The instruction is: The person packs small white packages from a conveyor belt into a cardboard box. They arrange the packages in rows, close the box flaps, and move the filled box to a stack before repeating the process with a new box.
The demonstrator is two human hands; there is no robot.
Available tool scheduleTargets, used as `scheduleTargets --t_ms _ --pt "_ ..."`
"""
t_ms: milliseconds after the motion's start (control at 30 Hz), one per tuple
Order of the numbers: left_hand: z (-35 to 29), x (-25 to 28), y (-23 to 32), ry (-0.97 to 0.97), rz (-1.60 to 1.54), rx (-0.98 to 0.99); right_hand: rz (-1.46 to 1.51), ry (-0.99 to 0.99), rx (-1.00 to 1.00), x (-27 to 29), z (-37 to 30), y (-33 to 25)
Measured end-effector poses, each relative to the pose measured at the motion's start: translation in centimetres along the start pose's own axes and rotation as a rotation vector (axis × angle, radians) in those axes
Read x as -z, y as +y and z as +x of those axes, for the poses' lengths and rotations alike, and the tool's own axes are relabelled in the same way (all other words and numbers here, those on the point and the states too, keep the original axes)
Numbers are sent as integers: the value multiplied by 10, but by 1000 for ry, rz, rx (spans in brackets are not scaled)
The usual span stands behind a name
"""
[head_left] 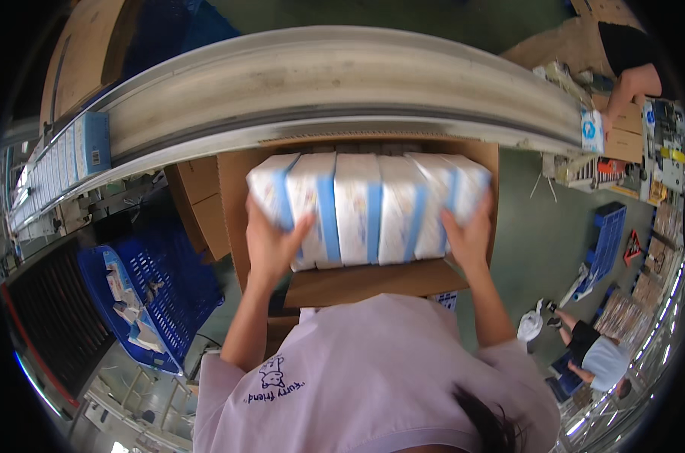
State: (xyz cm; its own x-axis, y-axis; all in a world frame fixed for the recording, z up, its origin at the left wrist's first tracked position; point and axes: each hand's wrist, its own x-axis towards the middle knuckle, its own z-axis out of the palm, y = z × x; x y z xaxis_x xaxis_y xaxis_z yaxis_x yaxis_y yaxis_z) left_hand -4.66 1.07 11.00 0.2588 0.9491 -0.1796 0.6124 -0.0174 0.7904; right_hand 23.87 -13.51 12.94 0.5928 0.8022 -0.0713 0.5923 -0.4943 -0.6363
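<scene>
Several white packs with blue side bands (357, 208) stand side by side in a row at the mouth of a cardboard box (231, 219). My left hand (271, 245) presses the row's left end, thumb over the front of a pack. At the right end, my right hand (469, 230) does the same, so the row is squeezed between both palms. The packs lean a little at the right end. A front flap (373, 281) of the box folds out toward me. Whatever lies beneath the row is mostly hidden.
A conveyor belt (342, 79) runs across beyond the box. More blue-and-white packs (78, 151) line its left end. A blue basket (169, 294) with packs stands at lower left. At the far right, another person's hand (607, 124) touches a pack; a second person (595, 355) is farther back.
</scene>
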Motion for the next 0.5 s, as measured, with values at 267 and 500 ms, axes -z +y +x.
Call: scheduleTargets --t_ms 267,500 --pt "27 -11 38 -274 787 -519 -583 -310 428 -4 24 -24" --pt "146 -38 20 -1086 452 -244 -347 -1122 168 -43 149 -32"
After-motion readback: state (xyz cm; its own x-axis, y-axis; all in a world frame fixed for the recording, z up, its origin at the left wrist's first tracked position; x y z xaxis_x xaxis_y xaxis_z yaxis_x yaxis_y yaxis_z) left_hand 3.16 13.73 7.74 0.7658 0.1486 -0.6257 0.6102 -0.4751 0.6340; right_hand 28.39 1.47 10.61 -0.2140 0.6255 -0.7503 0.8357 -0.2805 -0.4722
